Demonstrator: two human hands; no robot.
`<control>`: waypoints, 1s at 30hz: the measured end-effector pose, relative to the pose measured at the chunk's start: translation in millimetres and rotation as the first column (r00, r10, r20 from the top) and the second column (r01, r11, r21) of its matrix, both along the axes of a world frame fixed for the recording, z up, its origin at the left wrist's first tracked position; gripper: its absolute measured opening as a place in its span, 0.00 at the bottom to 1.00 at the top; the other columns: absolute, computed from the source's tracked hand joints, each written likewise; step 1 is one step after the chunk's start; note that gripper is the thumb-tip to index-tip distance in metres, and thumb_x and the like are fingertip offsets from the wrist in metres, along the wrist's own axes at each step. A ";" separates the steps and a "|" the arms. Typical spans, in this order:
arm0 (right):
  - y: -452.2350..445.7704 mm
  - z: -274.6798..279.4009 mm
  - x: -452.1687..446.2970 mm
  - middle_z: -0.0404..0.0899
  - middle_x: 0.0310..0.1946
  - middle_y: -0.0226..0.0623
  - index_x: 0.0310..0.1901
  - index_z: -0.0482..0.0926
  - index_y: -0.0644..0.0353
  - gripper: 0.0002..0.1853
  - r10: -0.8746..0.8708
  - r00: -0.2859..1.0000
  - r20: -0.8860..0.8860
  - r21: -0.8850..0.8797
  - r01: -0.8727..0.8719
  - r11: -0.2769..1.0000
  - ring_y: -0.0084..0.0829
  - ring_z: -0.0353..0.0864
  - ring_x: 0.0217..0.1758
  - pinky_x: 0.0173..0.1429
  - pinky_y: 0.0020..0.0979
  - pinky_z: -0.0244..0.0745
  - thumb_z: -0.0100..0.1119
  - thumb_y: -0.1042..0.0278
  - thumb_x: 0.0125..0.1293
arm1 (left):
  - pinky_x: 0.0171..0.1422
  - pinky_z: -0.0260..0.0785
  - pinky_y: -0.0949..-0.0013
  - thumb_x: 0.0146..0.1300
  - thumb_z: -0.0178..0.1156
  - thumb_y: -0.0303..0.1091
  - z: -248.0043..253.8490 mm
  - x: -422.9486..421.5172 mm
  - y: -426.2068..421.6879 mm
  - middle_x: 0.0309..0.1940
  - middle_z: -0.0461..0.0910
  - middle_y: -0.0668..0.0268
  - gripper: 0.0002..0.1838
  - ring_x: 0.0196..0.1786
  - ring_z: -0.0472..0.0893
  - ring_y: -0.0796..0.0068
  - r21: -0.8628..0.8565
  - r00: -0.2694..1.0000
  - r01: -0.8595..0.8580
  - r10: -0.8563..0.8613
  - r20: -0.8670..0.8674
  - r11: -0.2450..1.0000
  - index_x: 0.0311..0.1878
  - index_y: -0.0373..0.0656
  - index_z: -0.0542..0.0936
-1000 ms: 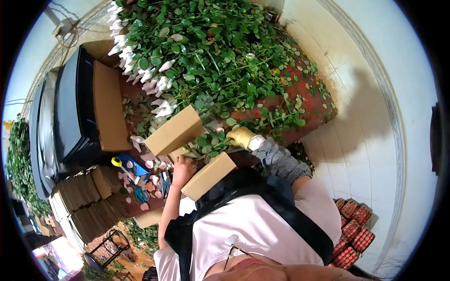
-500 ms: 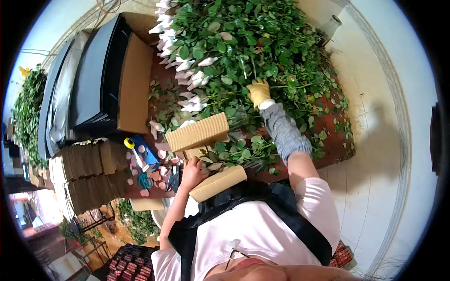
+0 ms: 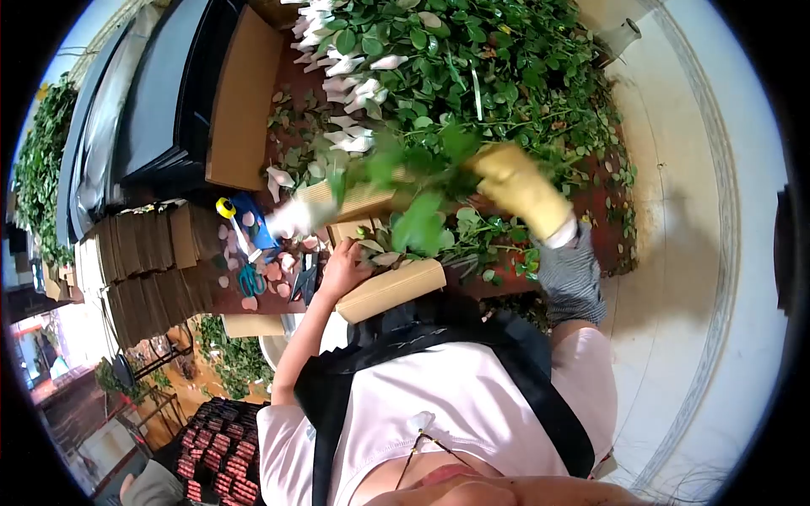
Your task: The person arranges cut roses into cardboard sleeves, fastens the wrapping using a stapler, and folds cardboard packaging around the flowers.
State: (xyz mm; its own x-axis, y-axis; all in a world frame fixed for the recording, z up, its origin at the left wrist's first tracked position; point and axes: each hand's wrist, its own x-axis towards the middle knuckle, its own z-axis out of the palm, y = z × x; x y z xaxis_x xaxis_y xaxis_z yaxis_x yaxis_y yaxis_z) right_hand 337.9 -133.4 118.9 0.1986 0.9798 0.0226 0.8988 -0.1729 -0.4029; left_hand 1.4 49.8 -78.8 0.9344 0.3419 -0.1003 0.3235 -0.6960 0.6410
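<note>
Far to the left of my open cardboard wrap stand dark boards, with a stack of brown cardboard on the nearer side of them. Between that stack and the wrap lie teal scissors, a yellow-and-white tool, a blue box and loose pink petals.

My bare left hand is at the wrap's left end, fingers bent over its inner side among the leaves; I cannot tell whether they grip or only press. Leafy stems lie in the wrap and stick out past its right end.

Above the wrap's far flap runs a rose, blurred, its pale head pointing off beyond the wrap's left end and its leaves hanging over the middle. The fingers of my gloved right hand, up and right of the wrap, are closed around its stem.

Beyond the wrap, a big pile of roses spreads out, white-covered heads leftward. Red tabletop shows right of the wrap, and a glass bottle stands at the far right beyond it.
</note>
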 end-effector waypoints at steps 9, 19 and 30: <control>-31.5 -243.8 -53.6 0.86 0.33 0.37 0.42 0.87 0.51 0.11 -0.085 0.982 0.168 -0.025 0.091 0.996 0.40 0.85 0.37 0.43 0.42 0.79 0.62 0.70 0.58 | 0.61 0.71 0.55 0.59 0.65 0.40 14.2 3.8 0.2 0.53 0.75 0.54 0.18 0.58 0.75 0.50 0.255 0.974 0.219 -0.196 -0.115 0.942 0.47 0.36 0.80; -18.4 -214.0 -76.9 0.82 0.29 0.40 0.38 0.84 0.58 0.09 -0.218 0.937 0.272 -0.137 0.262 0.955 0.42 0.82 0.37 0.42 0.41 0.78 0.60 0.76 0.55 | 0.68 0.65 0.54 0.64 0.58 0.33 -20.1 6.1 7.7 0.68 0.70 0.54 0.12 0.71 0.68 0.56 0.256 0.951 0.293 -0.308 0.021 0.921 0.43 0.34 0.81; -20.0 -209.5 -78.3 0.80 0.30 0.35 0.35 0.81 0.53 0.06 -0.069 0.959 0.274 -0.237 0.137 0.962 0.37 0.81 0.43 0.53 0.41 0.72 0.58 0.71 0.56 | 0.70 0.60 0.48 0.58 0.59 0.29 1.4 7.0 7.0 0.72 0.67 0.68 0.09 0.73 0.66 0.62 0.289 0.928 0.326 -0.364 0.085 0.900 0.41 0.37 0.83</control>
